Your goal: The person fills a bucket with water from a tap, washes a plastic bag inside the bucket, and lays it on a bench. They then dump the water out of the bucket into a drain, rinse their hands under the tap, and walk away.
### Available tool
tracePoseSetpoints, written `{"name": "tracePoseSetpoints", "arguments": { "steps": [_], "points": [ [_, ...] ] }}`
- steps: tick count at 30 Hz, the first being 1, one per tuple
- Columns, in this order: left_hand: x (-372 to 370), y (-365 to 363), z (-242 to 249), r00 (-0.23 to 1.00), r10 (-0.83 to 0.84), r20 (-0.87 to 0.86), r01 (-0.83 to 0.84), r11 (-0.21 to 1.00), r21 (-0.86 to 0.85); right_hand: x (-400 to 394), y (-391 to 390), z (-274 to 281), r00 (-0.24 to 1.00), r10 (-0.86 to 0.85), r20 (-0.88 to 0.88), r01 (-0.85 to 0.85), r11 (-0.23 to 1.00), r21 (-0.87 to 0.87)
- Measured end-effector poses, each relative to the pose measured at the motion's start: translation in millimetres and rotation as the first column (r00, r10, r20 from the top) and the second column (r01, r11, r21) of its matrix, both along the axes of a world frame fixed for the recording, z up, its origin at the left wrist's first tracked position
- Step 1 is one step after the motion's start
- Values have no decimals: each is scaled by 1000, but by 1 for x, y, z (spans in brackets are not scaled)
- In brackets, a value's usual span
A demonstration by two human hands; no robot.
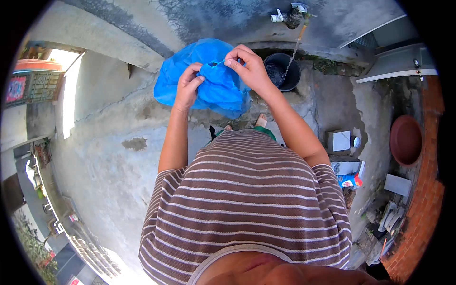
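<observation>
A large blue bag of thin, see-through material [190, 57] hangs in front of me at the top centre. My left hand [188, 85] pinches its gathered edge on the left side of a small dark opening. On the right side of that opening, my right hand [248, 69] holds the edge between thumb and forefinger, with a thin strand at the fingertips. Both hands are raised and a short way apart. The bag's lower part spreads below and behind them, and its contents, if any, cannot be made out.
Water runs from a wall tap [299, 8] into a black bucket [289, 71] just right of my right hand. A reddish-brown basin [406, 141] leans by the brick edge at the far right. Blocks and a grey slab [397, 185] lie nearby. My feet stand below the bag.
</observation>
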State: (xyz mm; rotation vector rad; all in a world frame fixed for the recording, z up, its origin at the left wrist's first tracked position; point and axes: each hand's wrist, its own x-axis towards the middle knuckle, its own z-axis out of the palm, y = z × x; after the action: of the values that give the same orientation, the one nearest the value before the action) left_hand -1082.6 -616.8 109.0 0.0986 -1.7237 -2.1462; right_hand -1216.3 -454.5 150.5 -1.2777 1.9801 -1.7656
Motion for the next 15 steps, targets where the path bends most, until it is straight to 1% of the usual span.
{"name": "tracePoseSetpoints", "arguments": {
  "steps": [2,3,4,5,6,8,9,11,12,13,15],
  "points": [
    [0,0,0,999,21,26,-21,1000,-5,-5,-5,-2,994,29,101,-29,1000,-3],
    [0,-1,0,999,19,30,-19,1000,-5,-5,-10,-3,994,27,105,-27,1000,-3],
    [0,-3,-1,999,38,24,-39,998,50,-5,-14,-3,960,109,258,-87,991,-97],
    [-1,-4,-2,998,58,20,-60,993,104,-5,-15,-3,896,201,397,-130,971,-200],
    [-2,-6,-2,998,58,26,-60,993,103,-6,-14,-1,893,202,402,-128,971,-202],
    [-2,-11,-1,995,100,-9,-95,968,234,-7,-5,6,802,217,556,-113,970,-216],
    [-1,-14,-1,995,103,-4,-99,968,230,-7,0,0,799,221,559,-114,969,-220],
    [0,-20,-1,992,128,1,-120,929,349,-6,11,-9,877,298,378,-228,949,-220],
    [1,-22,-2,992,128,5,-122,929,350,-2,19,-9,902,307,302,-288,952,-107],
    [1,-24,-2,991,134,-2,-123,915,384,5,24,-9,901,306,307,-288,952,-106],
    [0,-25,-2,991,135,-6,-121,900,418,21,24,8,956,284,69,-288,956,60]
  ]
}}
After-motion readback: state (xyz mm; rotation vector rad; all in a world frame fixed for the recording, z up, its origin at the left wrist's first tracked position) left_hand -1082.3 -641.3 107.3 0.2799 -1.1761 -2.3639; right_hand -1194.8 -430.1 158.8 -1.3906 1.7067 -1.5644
